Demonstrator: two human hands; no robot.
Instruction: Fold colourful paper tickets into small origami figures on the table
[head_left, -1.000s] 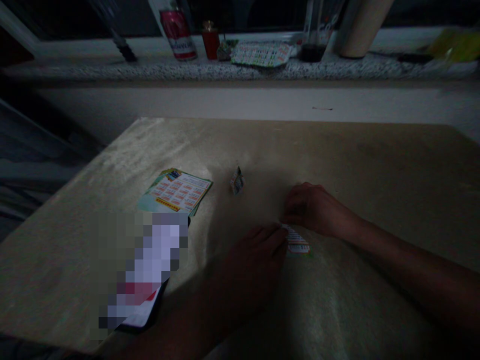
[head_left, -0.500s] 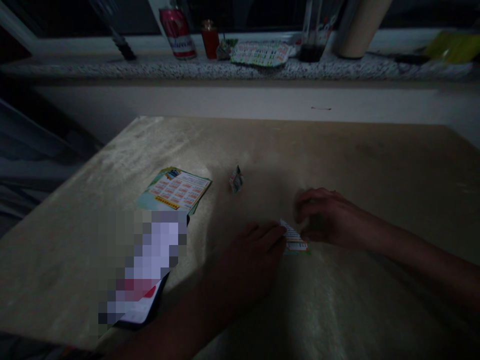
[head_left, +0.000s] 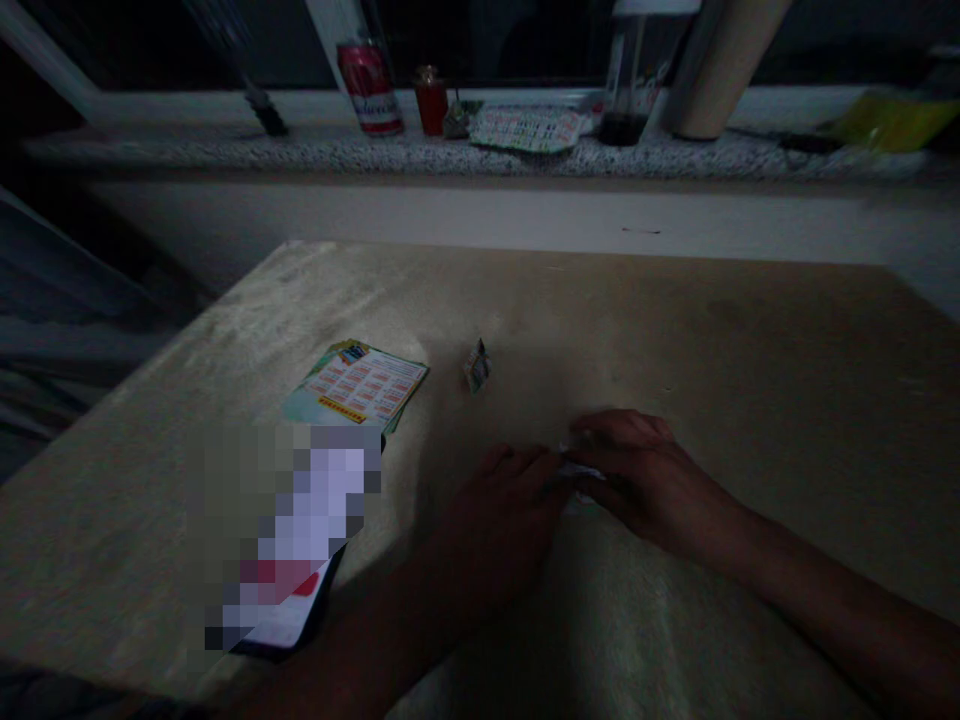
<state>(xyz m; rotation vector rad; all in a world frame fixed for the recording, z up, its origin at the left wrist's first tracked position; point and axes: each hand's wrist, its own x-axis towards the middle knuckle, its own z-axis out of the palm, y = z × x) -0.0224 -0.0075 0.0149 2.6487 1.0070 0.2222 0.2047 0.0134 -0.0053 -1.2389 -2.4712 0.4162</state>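
Observation:
Between my two hands, a small folded piece of printed paper (head_left: 587, 471) lies on the table, mostly covered by fingers. My left hand (head_left: 506, 515) presses down on its left side, fingers bent and close together. From the right, the thumb and fingers of my right hand (head_left: 649, 470) close on the paper, almost meeting the left fingertips. Farther back stands a small folded paper shape (head_left: 478, 367), apart from both hands. To its left is a stack of printed leaflets (head_left: 367, 385) with rows of orange print.
A phone (head_left: 319, 600) with a lit, partly blurred-out screen lies left of my left forearm. Along the stone windowsill (head_left: 247, 155) stand a red can (head_left: 371, 95), a red bottle (head_left: 431, 103), a printed sheet (head_left: 525, 130), a clear container (head_left: 625, 90) and a tan cylinder (head_left: 705, 75).
My right hand has moved left and down onto the paper and closed on it. The left hand stays almost in place. The whole view has shifted slightly.

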